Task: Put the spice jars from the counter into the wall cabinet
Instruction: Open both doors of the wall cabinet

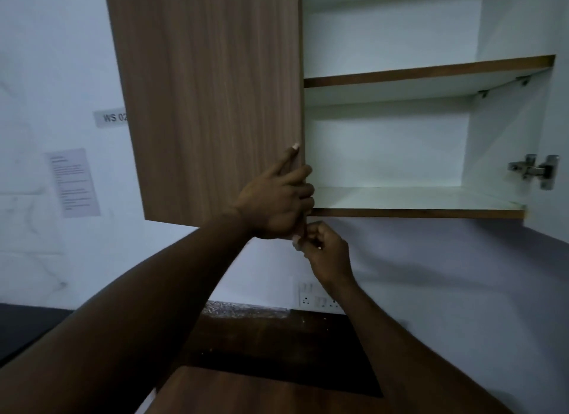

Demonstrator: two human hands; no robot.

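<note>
The wall cabinet (pixel 431 71) hangs ahead with its right half open, showing bare white shelves. Its left wooden door (pixel 209 99) is closed or nearly so. My left hand (pixel 277 201) grips the right edge of that door near its bottom corner, fingers wrapped around the edge. My right hand (pixel 326 250) is curled just below the cabinet's bottom edge, touching the left hand's fingertips; nothing shows inside it. No spice jar is in view.
A metal hinge (pixel 534 171) sits on the cabinet's right inner wall. Below lie a dark wooden counter (pixel 277 352) and a wall socket (pixel 317 296). Paper notices (pixel 74 182) are stuck to the white wall at the left.
</note>
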